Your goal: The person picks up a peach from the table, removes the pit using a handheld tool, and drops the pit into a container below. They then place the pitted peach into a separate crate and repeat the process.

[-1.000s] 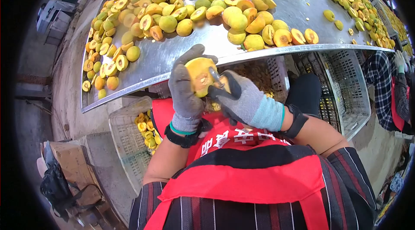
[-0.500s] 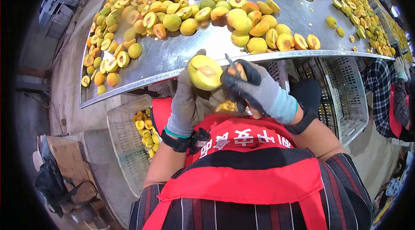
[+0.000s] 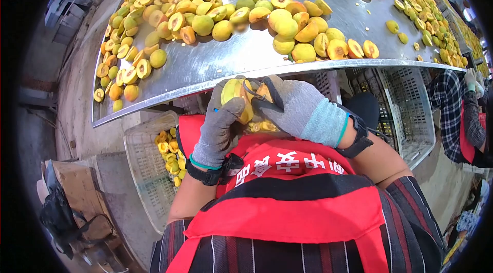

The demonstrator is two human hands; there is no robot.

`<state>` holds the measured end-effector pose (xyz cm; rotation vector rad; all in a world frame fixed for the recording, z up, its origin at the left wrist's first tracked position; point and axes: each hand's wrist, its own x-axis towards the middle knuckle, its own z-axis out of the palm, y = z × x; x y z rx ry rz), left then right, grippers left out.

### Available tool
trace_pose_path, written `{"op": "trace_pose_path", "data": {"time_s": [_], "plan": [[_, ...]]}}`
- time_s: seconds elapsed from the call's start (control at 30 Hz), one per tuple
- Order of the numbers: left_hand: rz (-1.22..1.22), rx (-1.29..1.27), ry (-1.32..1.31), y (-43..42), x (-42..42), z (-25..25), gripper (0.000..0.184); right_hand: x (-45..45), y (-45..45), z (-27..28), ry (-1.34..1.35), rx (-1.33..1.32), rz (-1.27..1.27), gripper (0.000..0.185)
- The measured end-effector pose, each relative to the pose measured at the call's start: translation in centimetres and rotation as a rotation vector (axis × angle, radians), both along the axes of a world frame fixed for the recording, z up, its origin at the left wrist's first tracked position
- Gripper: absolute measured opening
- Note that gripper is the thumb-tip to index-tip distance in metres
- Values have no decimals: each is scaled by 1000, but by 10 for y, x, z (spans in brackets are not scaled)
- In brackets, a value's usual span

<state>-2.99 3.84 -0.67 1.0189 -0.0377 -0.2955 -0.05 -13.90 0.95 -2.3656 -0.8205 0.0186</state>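
Observation:
My left hand point(image 3: 220, 126), in a grey glove, grips a yellow peach half point(image 3: 232, 90) in front of my apron, with the thumb across its near side. My right hand point(image 3: 303, 103), gloved in grey with dark fingers, is closed around a small curved-blade knife point(image 3: 248, 87) with a brownish handle. The thin, dark curved blade is at the right side of the peach half, against its flesh. Both hands meet just below the table's front edge; the fingers partly hide the cut face and the handle.
The metal table point(image 3: 205, 62) ahead bears many halved peaches point(image 3: 285, 24). A white crate point(image 3: 149, 170) with peach pieces point(image 3: 172, 155) stands at lower left. Another crate point(image 3: 411, 114) stands under the table at right. A co-worker's plaid sleeve point(image 3: 449, 114) shows at far right.
My left hand has turned the peach half so that its cut face no longer points up at me. My right hand has brought the blade from above the fruit down onto it.

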Motion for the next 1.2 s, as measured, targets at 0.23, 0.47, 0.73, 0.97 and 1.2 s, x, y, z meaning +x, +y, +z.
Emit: {"op": "trace_pose_path", "data": {"time_s": [0.23,0.47,0.73,0.97,1.2], "plan": [[151,-161,40,-12,3,-2,45,-3,3,-4,-81,40,82,33],[259,51,-182,-22,9,-8,40,-10,16,-21,77,11,59,24],[162,159,-176,-12,13,-10,35,-11,13,-11,239,-242,83,22],[381,535,-460,-25,10,11,35,-15,22,-17,122,65,134,21],[-115,428,-246,4,30,-1,32,-16,18,-10,494,70,81,23]]}}
